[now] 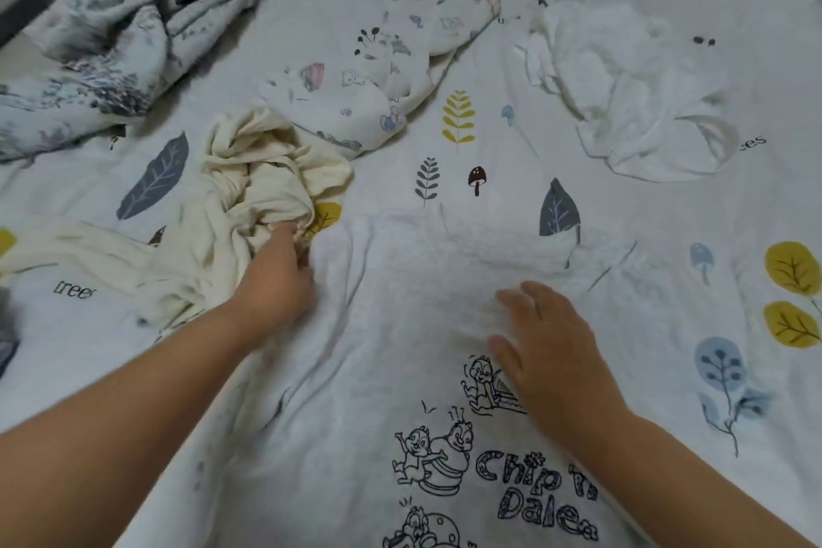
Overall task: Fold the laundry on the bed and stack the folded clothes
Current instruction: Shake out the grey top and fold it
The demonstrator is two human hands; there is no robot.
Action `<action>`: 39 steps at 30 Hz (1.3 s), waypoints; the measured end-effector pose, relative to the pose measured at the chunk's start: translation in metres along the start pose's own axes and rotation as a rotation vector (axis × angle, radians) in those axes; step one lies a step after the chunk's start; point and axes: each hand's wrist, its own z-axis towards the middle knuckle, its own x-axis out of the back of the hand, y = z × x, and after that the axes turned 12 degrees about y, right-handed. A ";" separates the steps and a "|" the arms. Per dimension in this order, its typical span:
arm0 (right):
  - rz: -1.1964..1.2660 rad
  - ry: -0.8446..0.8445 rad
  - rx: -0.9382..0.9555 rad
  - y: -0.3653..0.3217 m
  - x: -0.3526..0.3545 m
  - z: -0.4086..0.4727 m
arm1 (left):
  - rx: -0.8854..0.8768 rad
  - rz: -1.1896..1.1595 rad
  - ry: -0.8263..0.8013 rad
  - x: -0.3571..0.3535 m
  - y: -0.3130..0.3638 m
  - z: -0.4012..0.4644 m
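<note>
We had the white printed T-shirt (400, 325) spread flat on the leaf-patterned bed sheet (667, 236), directly before us, its cartoon print facing up near the bottom edge of the view. Our right hand (551, 352) lay palm down on the shirt just above the print, fingers straight and slightly spread, the forearm coming in from the lower right. Our left hand (280, 276) reached forward to the shirt's left edge, its fingers curled there beside the crumpled cream garment (249, 209); which fabric they pinched, we could not tell. The two hands were well apart. Farther back lay a rumpled white garment (622, 93), a pastel-printed cloth (400, 58) and a grey-blue blanket (124, 27).
</note>
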 end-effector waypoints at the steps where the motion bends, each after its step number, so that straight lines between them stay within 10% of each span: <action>1: 0.034 -0.013 0.007 -0.008 -0.002 -0.002 | 0.070 -0.020 -0.109 0.000 -0.004 0.003; 6: 0.168 -0.032 0.005 -0.033 -0.012 -0.008 | 0.146 -0.028 -0.434 0.009 0.002 0.003; 10: 0.346 0.007 -0.101 -0.039 -0.014 -0.014 | -0.140 0.141 -0.062 0.012 0.031 -0.023; 15: 0.672 0.057 -0.501 -0.039 -0.017 -0.013 | 0.198 -0.425 -1.023 0.029 0.053 -0.055; 21: 0.676 -0.085 -0.836 -0.044 -0.024 -0.007 | -0.163 -0.041 -0.226 -0.006 0.028 -0.027; 30: 0.455 -0.109 -0.583 -0.062 -0.034 -0.010 | -0.912 0.399 -0.351 -0.065 0.062 -0.009; 34: 0.675 -0.259 -0.679 -0.050 -0.027 -0.018 | -0.944 0.498 -0.332 -0.066 0.071 0.011; 39: 0.359 -0.321 -0.646 -0.043 -0.028 -0.015 | -0.787 0.682 -0.179 -0.035 0.051 0.048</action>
